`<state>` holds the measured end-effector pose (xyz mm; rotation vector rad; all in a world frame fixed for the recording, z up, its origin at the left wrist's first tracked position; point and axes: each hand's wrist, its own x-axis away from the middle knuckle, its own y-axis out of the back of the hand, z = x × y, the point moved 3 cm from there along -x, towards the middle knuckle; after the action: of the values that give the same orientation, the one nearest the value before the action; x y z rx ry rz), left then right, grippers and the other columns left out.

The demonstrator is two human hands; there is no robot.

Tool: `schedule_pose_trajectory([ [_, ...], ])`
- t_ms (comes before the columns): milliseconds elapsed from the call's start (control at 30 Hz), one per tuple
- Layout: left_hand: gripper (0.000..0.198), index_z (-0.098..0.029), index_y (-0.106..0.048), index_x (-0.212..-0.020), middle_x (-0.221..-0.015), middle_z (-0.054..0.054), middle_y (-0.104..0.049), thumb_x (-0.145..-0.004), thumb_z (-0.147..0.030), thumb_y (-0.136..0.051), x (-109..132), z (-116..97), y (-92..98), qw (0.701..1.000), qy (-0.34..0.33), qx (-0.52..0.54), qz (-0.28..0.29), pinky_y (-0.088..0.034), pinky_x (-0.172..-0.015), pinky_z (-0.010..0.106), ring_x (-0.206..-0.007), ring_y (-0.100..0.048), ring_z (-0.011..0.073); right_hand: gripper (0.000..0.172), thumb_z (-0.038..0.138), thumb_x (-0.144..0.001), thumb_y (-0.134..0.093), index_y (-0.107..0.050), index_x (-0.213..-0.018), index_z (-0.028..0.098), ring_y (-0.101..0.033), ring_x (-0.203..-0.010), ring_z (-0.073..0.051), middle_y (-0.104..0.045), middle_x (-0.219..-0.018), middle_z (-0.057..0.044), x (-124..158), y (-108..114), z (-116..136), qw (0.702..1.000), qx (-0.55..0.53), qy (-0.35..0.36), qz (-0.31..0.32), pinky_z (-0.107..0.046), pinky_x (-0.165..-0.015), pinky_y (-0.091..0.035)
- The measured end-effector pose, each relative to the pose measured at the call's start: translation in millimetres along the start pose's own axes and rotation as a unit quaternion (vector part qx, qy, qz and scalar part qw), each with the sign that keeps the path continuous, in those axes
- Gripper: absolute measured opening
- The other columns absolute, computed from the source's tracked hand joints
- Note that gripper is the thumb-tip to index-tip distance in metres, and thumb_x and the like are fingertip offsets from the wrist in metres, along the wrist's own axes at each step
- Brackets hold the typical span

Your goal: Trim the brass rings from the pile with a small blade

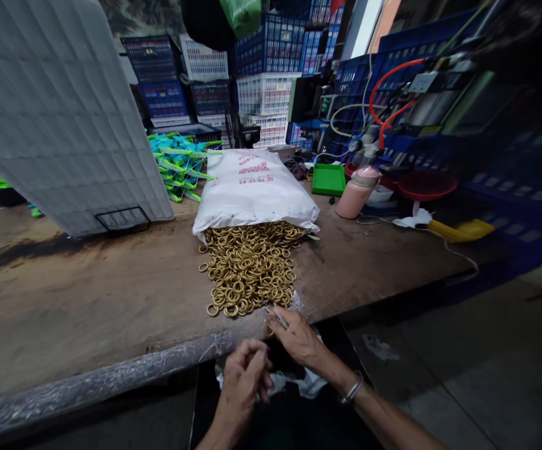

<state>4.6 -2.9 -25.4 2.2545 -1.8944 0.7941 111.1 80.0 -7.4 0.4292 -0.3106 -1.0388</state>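
Observation:
A heap of brass-coloured rings [252, 269] spills from the mouth of a white printed sack [256, 187] onto the wooden table [87, 287]. At the heap's near edge, my right hand [296, 334] is closed around a small metal tool [279, 319], its tip beside a ring [267, 327] near the table's edge. My left hand [245, 375] is just in front of the table edge, to the left of my right hand. Its fingers are curled together, and whatever they may hold is too small to make out. A bracelet circles my right wrist.
A tall pale ribbed panel [69, 119] stands at the left. Green and blue plastic pieces [177, 162] lie behind it. Right of the sack are a green tray [328, 179], a pink bottle [357, 192] and a machine with red hoses [427, 100]. Stacked crates [271, 94] stand behind.

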Motion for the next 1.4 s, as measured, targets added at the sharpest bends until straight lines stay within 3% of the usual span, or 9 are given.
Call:
schedule_pose_trajectory([
  [133, 0.043, -0.018, -0.050, -0.087, -0.045, -0.009, -0.044, -0.060, -0.049, -0.063, -7, -21, 3.9, 0.994, -0.057, -0.030, -0.091, -0.027, -0.029, 0.016, -0.030, -0.034, 0.0054, 0.029, 0.037, -0.083, -0.038, -0.044, -0.063, 0.018, -0.037, -0.057, -0.009, -0.041, -0.059, 0.005, 2, -3, 2, 1.000, -0.011, 0.017, 0.017, -0.021, -0.055, -0.030],
  [300, 0.020, -0.015, -0.058, -0.068, -0.058, -0.002, -0.054, -0.068, -0.034, -0.060, -14, -31, 1.3, 0.983, -0.149, -0.098, -0.045, -0.037, -0.048, 0.020, -0.050, -0.045, 0.0093, 0.031, 0.040, -0.082, -0.040, -0.040, -0.059, 0.018, -0.036, -0.057, -0.009, -0.037, -0.058, 0.005, 3, -5, 8, 0.999, -0.042, 0.016, 0.026, -0.021, -0.054, -0.029],
  [433, 0.016, -0.016, -0.058, -0.064, -0.060, -0.002, -0.054, -0.074, -0.028, -0.055, -16, -26, 3.8, 0.970, -0.201, -0.126, -0.049, -0.038, -0.058, 0.022, -0.057, -0.047, 0.0119, 0.028, 0.040, -0.081, -0.041, -0.043, -0.065, 0.018, -0.032, -0.047, -0.007, -0.036, -0.052, 0.007, 5, -11, 3, 0.986, -0.151, -0.063, 0.036, -0.020, -0.046, -0.027],
  [567, 0.017, -0.018, -0.057, -0.066, -0.054, -0.003, -0.051, -0.076, -0.030, -0.053, -18, -17, 6.8, 0.966, -0.204, -0.137, -0.077, -0.035, -0.051, 0.021, -0.049, -0.043, 0.0107, 0.028, 0.046, -0.081, -0.039, -0.041, -0.071, 0.020, -0.020, -0.033, -0.004, -0.033, -0.046, 0.010, 8, -21, 3, 0.940, -0.282, -0.169, 0.091, -0.018, -0.034, -0.016],
  [700, 0.015, -0.017, -0.056, -0.070, -0.055, -0.003, -0.051, -0.077, -0.030, -0.053, -19, -13, 8.8, 0.962, -0.213, -0.132, -0.107, -0.035, -0.050, 0.020, -0.049, -0.043, 0.0101, 0.033, 0.052, -0.076, -0.043, -0.039, -0.075, 0.020, -0.018, -0.032, -0.001, -0.041, -0.052, 0.010, 10, -25, 11, 0.902, -0.369, -0.193, 0.116, -0.016, -0.032, -0.013],
  [800, 0.014, -0.017, -0.057, -0.073, -0.060, -0.002, -0.055, -0.077, -0.029, -0.052, -19, -13, 9.7, 0.965, -0.211, -0.119, -0.099, -0.039, -0.055, 0.021, -0.055, -0.048, 0.0112, 0.033, 0.053, -0.075, -0.046, -0.039, -0.072, 0.020, -0.018, -0.033, -0.001, -0.038, -0.052, 0.010, 8, -25, 10, 0.910, -0.358, -0.189, 0.093, -0.016, -0.033, -0.014],
  [933, 0.015, -0.016, -0.057, -0.082, -0.078, 0.003, -0.061, -0.075, -0.030, -0.054, -18, -17, 12.8, 0.966, -0.223, -0.089, -0.091, -0.043, -0.065, 0.024, -0.071, -0.054, 0.0147, 0.029, 0.044, -0.074, -0.052, -0.040, -0.065, 0.018, -0.026, -0.042, -0.004, -0.033, -0.051, 0.009, 0, -21, 4, 0.962, -0.239, -0.129, 0.026, -0.018, -0.040, -0.022],
  [1067, 0.018, -0.017, -0.055, -0.085, -0.058, -0.005, -0.048, -0.078, -0.034, -0.051, -20, -14, 14.0, 0.979, -0.169, -0.089, -0.070, -0.034, -0.044, 0.018, -0.046, -0.042, 0.0074, 0.025, 0.037, -0.074, -0.052, -0.043, -0.062, 0.017, -0.033, -0.055, -0.007, -0.038, -0.057, 0.006, -2, -17, 8, 0.984, -0.164, -0.069, -0.006, -0.019, -0.050, -0.029],
  [1400, 0.025, -0.019, -0.047, -0.072, -0.050, -0.008, -0.043, -0.075, -0.042, -0.054, -17, -14, 10.4, 0.987, -0.142, -0.048, -0.057, -0.028, -0.037, 0.015, -0.037, -0.034, 0.0042, 0.023, 0.042, -0.075, -0.045, -0.038, -0.069, 0.021, -0.016, -0.032, -0.003, -0.030, -0.044, 0.012, 2, -24, 3, 0.929, -0.313, -0.182, 0.079, -0.017, -0.032, -0.014],
])
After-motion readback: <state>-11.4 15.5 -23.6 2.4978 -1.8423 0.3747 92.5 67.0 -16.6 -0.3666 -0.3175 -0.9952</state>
